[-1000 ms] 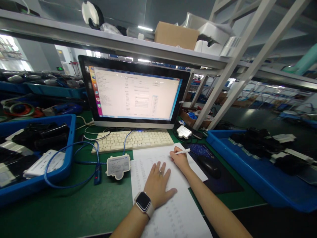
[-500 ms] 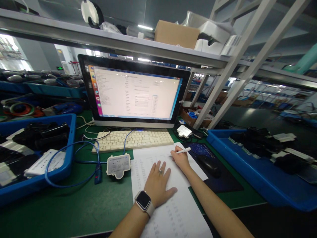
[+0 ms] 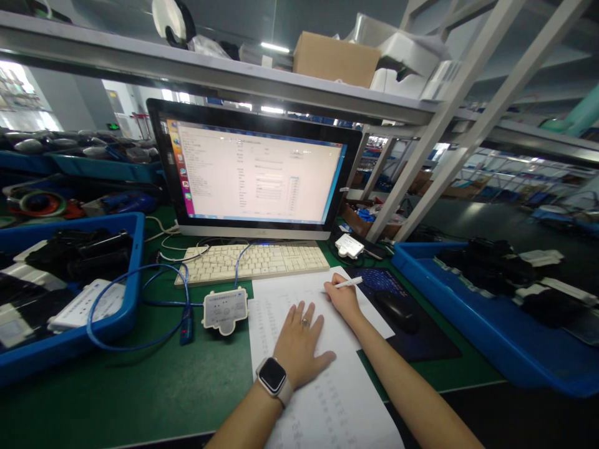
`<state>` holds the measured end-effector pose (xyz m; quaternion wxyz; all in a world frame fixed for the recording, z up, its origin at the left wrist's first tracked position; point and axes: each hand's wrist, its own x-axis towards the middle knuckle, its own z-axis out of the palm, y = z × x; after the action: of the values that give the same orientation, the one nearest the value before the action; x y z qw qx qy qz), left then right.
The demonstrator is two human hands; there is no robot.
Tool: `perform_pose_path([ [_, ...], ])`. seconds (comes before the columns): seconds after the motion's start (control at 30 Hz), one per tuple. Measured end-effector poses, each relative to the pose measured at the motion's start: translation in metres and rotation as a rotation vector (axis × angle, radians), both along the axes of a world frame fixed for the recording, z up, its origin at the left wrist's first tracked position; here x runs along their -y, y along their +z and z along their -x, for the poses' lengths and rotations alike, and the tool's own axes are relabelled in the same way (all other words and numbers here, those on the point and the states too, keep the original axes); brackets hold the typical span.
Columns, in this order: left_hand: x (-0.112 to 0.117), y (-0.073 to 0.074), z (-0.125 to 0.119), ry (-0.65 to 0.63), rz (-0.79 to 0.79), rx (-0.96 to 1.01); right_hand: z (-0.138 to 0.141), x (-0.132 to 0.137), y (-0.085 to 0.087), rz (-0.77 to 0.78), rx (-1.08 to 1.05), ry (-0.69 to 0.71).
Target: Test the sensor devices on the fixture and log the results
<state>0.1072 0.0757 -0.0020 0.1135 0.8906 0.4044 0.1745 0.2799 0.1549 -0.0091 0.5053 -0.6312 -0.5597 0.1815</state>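
Observation:
My left hand (image 3: 299, 344) lies flat with fingers spread on a white printed sheet (image 3: 322, 399), a smartwatch on its wrist. Just beyond it my right hand (image 3: 344, 298) is closed on a white pen (image 3: 347, 284), whose tip rests near the top of the sheet. A small white device (image 3: 224, 308) on a blue cable (image 3: 140, 277) sits left of the sheet. Behind them are a cream keyboard (image 3: 253, 262) and a lit monitor (image 3: 253, 171).
Blue trays of black and white parts stand at left (image 3: 70, 340) and right (image 3: 449, 308). A black mouse (image 3: 395, 310) sits on a dark pad beside the sheet. A shelf (image 3: 210, 72) with a cardboard box (image 3: 334, 59) runs overhead on slanted metal struts.
The view has shifted slightly. Both hands stay in place on the sheet, the pen still held by the right one.

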Motion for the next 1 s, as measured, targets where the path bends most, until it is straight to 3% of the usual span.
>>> perform_pose_path([
  [1.0, 0.0004, 0.0004, -0.0007, 0.000, 0.012, -0.002, -0.0008, -0.0001, 0.0015, -0.001, -0.023, -0.018],
])
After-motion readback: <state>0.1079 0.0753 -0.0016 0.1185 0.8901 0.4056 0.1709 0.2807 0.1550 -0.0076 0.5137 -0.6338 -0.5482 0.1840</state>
